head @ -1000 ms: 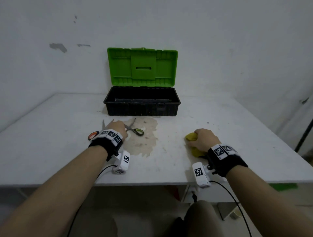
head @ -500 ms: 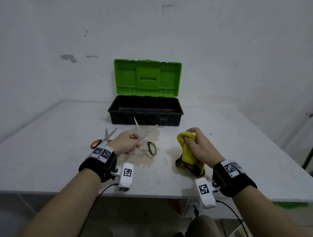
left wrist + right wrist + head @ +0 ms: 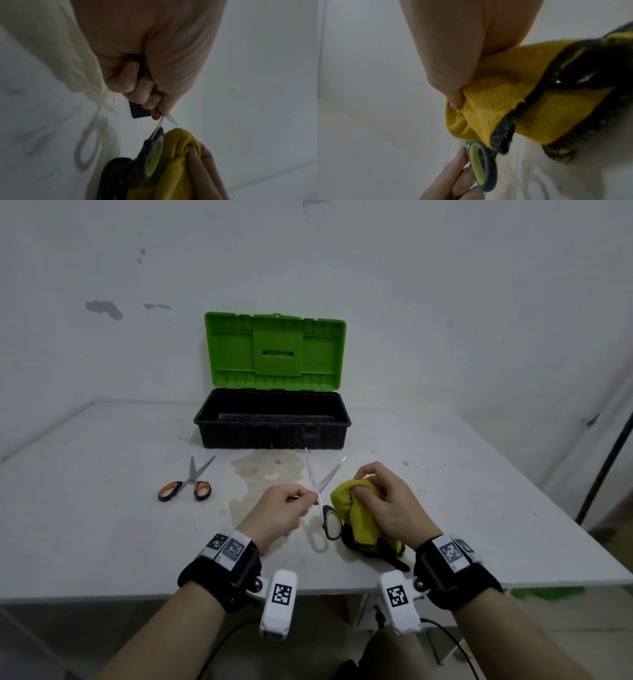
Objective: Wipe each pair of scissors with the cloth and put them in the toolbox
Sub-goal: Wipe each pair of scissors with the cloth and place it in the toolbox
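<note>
Near table [image 3: 102, 542] front edge: left hand [image 3: 277, 517] gripping green-handled scissors [image 3: 325, 501], blades spread | right hand [image 3: 387, 505] bunching yellow cloth [image 3: 359, 515] beside | orange-handled scissors [image 3: 188, 482] flat, left | toolbox [image 3: 274, 422] open behind, bare table between

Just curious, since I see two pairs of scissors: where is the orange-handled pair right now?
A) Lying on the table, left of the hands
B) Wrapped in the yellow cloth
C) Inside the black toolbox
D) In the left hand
A: the orange-handled scissors lie untouched on the table, while the left hand holds the green-handled scissors instead.
</note>
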Motion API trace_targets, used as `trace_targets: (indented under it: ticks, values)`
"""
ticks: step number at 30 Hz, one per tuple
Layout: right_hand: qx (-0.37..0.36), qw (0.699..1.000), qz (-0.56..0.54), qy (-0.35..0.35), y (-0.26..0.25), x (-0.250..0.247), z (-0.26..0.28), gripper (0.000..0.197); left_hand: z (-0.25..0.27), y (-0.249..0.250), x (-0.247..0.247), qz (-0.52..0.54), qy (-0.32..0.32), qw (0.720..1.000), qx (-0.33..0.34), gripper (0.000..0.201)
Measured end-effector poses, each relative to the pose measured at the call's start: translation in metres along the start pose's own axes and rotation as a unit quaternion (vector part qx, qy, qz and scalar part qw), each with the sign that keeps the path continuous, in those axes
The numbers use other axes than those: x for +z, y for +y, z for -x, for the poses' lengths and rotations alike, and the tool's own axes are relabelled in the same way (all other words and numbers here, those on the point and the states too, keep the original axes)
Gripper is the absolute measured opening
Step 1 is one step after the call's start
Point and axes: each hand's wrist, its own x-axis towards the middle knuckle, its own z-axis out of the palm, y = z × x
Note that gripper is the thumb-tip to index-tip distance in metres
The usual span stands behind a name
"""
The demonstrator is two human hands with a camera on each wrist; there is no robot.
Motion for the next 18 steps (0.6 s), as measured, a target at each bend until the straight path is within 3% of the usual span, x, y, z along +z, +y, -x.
trace_targets:
  ticks: [5,10,13,16,18]
  values:
    - [-0.045,0.996,0.069,0.040,0.001,0.007,0.000,0.004,0.002,-0.006,0.016,-0.034,0.018,0.999,0.033,0.020]
    - [-0.118,0.972,0.190,0.078,0.011,0.013,0.000,0.010,0.002,-0.009,0.027,-0.028,0.021,0.999,0.036,0.020]
    - [-0.115,0.964,0.222,0.095,0.008,0.016,0.004,0.016,0.003,-0.009,0.029,-0.025,0.025,0.998,0.044,0.020]
    - [-0.100,0.964,0.231,0.081,0.007,0.022,0.010,0.038,0.003,-0.008,0.030,-0.025,0.026,0.998,0.045,0.020]
    - [-0.092,0.970,0.211,0.078,0.008,0.025,0.012,0.039,0.003,-0.007,0.031,-0.020,0.025,0.998,0.046,0.020]
